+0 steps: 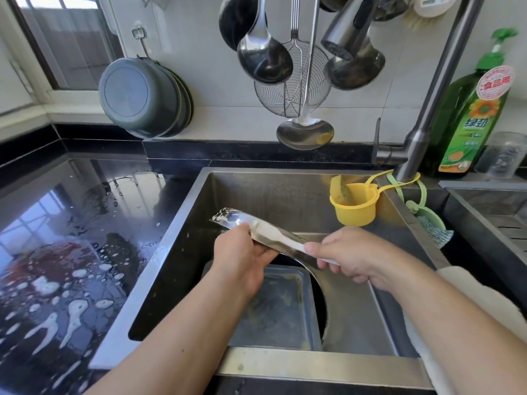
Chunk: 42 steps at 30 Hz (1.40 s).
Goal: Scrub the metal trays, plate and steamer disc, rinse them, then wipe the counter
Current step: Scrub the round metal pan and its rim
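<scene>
Head view: person is holding a round metal plate [265, 238] edge-on over the sink [176, 252], w/ both hands. Left hand [239, 260] is gripping the plate's rim at approx 9 o'clock, fingers curled under, thumb on top. Right hand [350, 258] is at 3 o'clock, fingers curled round a pale cloth or pad [325, 260], too hidden to tell which, pressing it vs the plate's face. Tilt is probably letting suds run off into the basin while one side is being scrubbed.

Tray [282, 306] is lying flat on the sink floor at 6 o'clock, below the plate: rectangular, rounded corners, dull steel, yellowish smears inside. It looks unwashed, parked there awaiting its turn.

Plate is thin, shiny, w/ foam along its far rim. Counter [71, 252] at 9 o'clock is glossy black stone, wet, w/ white soap blobs, so wiping isn't done yet. Faucet [350, 32] head at 12 o'clock isn't running. Soap bottle [470, 115] is standing at 2 o'clock.
</scene>
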Each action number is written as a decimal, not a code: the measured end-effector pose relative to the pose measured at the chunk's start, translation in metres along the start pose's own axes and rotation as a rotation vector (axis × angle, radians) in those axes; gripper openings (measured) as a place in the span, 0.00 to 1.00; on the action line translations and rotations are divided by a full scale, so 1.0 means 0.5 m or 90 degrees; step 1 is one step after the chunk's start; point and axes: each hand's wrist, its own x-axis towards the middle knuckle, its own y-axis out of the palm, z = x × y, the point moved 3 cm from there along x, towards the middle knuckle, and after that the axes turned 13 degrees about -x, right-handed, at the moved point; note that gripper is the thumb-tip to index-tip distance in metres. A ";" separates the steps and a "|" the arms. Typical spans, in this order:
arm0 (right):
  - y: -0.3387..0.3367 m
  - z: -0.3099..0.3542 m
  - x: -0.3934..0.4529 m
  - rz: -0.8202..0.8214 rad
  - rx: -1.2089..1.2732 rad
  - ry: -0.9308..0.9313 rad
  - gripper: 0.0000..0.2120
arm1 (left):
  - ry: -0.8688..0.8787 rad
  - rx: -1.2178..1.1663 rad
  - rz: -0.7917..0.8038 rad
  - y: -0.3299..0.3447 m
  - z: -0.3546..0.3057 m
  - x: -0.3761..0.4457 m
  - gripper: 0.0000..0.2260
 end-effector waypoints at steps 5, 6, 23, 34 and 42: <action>-0.027 -0.013 -0.007 -0.025 0.014 0.016 0.21 | 0.000 0.002 0.010 -0.001 -0.004 0.001 0.11; -0.014 0.000 -0.007 -0.006 0.010 -0.002 0.21 | -0.005 0.016 0.017 0.001 0.000 -0.003 0.11; -0.028 -0.012 -0.012 0.023 -0.077 -0.020 0.20 | 0.018 -0.050 -0.015 -0.006 -0.022 0.002 0.12; -0.009 0.017 -0.014 0.000 -0.097 -0.027 0.20 | -0.006 -0.071 -0.015 -0.013 -0.009 0.022 0.14; -0.016 -0.016 -0.009 0.003 -0.067 0.001 0.20 | -0.051 -0.096 0.045 -0.003 -0.009 0.006 0.13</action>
